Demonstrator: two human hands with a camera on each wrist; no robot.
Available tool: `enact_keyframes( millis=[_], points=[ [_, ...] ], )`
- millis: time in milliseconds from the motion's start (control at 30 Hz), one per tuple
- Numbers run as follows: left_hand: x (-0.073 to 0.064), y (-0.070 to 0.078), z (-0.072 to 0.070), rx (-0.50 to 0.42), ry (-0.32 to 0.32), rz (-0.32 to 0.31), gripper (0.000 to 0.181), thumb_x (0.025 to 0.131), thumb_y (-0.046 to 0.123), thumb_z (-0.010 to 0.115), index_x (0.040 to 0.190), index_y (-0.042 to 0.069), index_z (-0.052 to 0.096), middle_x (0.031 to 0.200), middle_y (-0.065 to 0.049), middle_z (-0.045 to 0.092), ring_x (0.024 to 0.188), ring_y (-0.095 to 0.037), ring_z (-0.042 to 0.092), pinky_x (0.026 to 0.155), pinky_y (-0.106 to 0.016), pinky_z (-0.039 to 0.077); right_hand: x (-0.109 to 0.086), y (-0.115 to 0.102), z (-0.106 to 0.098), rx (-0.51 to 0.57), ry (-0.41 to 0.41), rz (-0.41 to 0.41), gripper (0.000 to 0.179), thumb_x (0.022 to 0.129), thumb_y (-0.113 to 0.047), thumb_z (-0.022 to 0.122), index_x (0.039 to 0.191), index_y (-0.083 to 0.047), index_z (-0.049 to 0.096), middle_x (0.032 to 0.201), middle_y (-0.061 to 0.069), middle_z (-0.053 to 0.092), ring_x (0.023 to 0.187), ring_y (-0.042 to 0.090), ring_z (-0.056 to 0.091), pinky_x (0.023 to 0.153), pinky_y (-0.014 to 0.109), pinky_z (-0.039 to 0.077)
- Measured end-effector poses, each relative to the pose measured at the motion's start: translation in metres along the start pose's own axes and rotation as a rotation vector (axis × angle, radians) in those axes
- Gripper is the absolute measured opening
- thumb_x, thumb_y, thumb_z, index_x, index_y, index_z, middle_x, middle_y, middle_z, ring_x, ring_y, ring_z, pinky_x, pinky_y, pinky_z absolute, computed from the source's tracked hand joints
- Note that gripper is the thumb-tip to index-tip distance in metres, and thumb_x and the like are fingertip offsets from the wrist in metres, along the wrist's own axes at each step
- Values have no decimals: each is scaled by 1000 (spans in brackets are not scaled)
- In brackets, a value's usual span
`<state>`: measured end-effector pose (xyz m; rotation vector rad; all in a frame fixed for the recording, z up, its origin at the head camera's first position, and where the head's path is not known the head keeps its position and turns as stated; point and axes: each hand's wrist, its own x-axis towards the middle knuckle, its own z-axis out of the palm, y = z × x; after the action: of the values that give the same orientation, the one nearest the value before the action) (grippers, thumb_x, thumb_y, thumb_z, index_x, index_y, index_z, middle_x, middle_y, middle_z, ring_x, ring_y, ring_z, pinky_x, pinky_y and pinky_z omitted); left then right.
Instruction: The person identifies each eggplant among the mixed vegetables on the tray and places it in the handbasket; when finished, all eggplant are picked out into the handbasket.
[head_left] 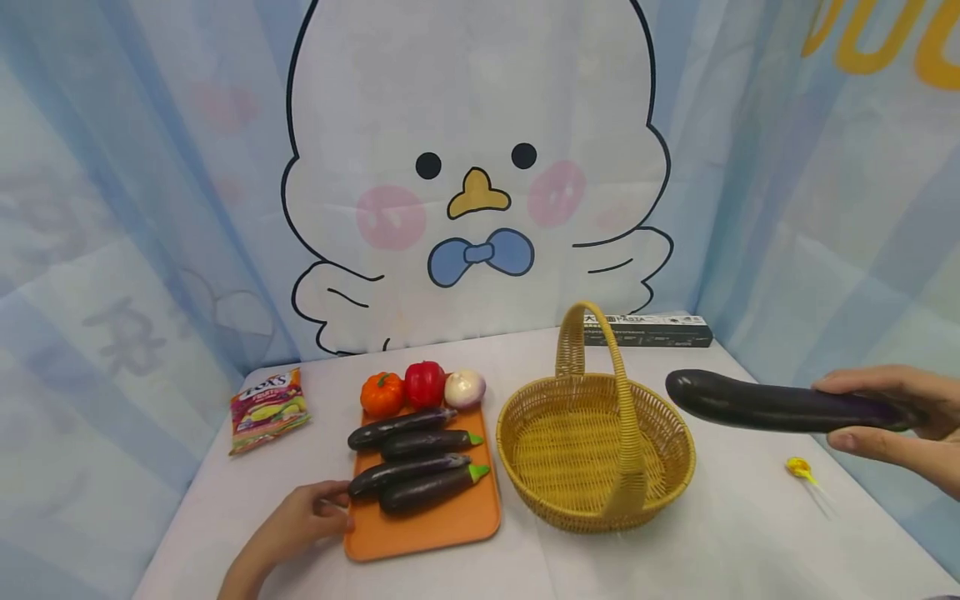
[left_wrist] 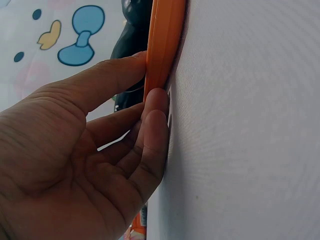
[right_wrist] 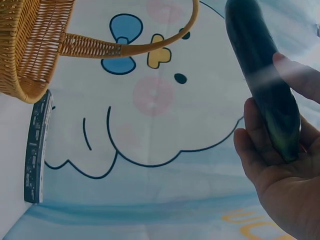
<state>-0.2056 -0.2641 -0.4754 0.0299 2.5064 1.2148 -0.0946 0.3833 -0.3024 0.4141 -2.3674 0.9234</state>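
Observation:
Raised at the right in the head view, my right hand (head_left: pixel 900 417) grips a long dark eggplant (head_left: pixel 780 402) by one end between thumb and fingers; the right wrist view also has this eggplant (right_wrist: pixel 265 75) in the hand. My left hand (head_left: pixel 303 521) is at the left edge of an orange tray (head_left: pixel 450 533), its thumb against the rim and its fingers curled at the tray's side (left_wrist: pixel 162 45). Several eggplants (head_left: pixel 427 490) lie side by side on the tray. An orange pumpkin-like vegetable (head_left: pixel 382 395), a red pepper (head_left: pixel 424 384) and a white-purple onion (head_left: pixel 465 388) sit at its far end.
A wicker basket (head_left: pixel 517 475) with a tall handle stands right of the tray. A dark pasta box (head_left: pixel 652 335) lies behind it near the curtain. At the left is a candy bag (head_left: pixel 268 408); a yellow lollipop (head_left: pixel 799 467) lies at the right.

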Motion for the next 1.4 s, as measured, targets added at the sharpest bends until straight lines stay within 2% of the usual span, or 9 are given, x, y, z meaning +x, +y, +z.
enact_keyframes(
  millis=[167, 333, 500, 567, 633, 733, 933, 1167, 1400],
  points=[
    [2, 1, 1, 6, 15, -11, 64, 76, 27, 85, 128, -2, 61, 106, -7, 68, 85, -21, 64, 77, -42, 55, 7, 5, 1, -27, -18, 52, 50, 71, 16, 79, 114, -8, 68, 102, -21, 59, 77, -2, 57, 55, 14, 46],
    [3, 1, 2, 12, 26, -17, 64, 75, 27, 86, 127, -2, 62, 105, -7, 68, 85, -20, 64, 76, -42, 55, 17, 5, 3, -62, -55, 121, 44, 76, 8, 80, 115, -8, 66, 100, -20, 58, 74, 0, 59, 58, 15, 48],
    [3, 2, 2, 12, 29, -29, 65, 75, 27, 86, 128, -1, 62, 105, -6, 68, 85, -20, 64, 77, -42, 55, 29, 2, 12, -114, -104, 251, 39, 82, -13, 83, 116, -8, 66, 100, -13, 58, 74, 3, 58, 59, 19, 48],
    [3, 3, 1, 12, 28, -30, 65, 75, 27, 86, 128, 0, 62, 105, -6, 68, 85, -20, 64, 77, -42, 55, 34, 3, 16, -106, -117, 272, 39, 82, -17, 83, 116, -9, 66, 99, -11, 60, 74, 5, 58, 59, 21, 47],
    [4, 5, 0, 12, 30, -26, 65, 75, 26, 86, 128, 0, 62, 105, -6, 67, 85, -20, 64, 78, -42, 55, 38, 7, 21, -96, -124, 263, 38, 81, -18, 84, 115, -9, 68, 96, -12, 61, 73, 9, 59, 60, 21, 47],
    [4, 7, -1, 13, 31, -18, 64, 75, 26, 86, 128, 0, 62, 105, -6, 67, 85, -20, 64, 78, -42, 55, 44, 12, 29, -74, -154, 242, 37, 81, -18, 84, 114, -8, 68, 95, -5, 64, 71, 13, 62, 60, 23, 49],
    [5, 8, -1, 18, 38, -25, 63, 75, 26, 86, 127, 0, 62, 104, -5, 67, 85, -20, 63, 78, -42, 55, 58, 15, 51, -13, -268, 242, 41, 82, -23, 83, 118, -9, 68, 103, 11, 66, 77, 15, 66, 64, 27, 52],
    [3, 2, 2, 16, 39, -55, 64, 74, 27, 87, 128, 1, 63, 104, -5, 67, 84, -19, 63, 77, -42, 55, 78, 19, 82, 41, -389, 249, 43, 85, -29, 80, 122, -12, 68, 112, 13, 63, 89, 24, 59, 70, 32, 50],
    [1, 1, 2, 14, 30, -34, 65, 75, 27, 86, 129, 0, 61, 105, -6, 67, 85, -20, 64, 78, -43, 55, 96, 22, 111, 106, -470, 214, 37, 82, -31, 82, 113, -15, 72, 107, 7, 66, 90, 23, 59, 73, 33, 50]
  ],
)
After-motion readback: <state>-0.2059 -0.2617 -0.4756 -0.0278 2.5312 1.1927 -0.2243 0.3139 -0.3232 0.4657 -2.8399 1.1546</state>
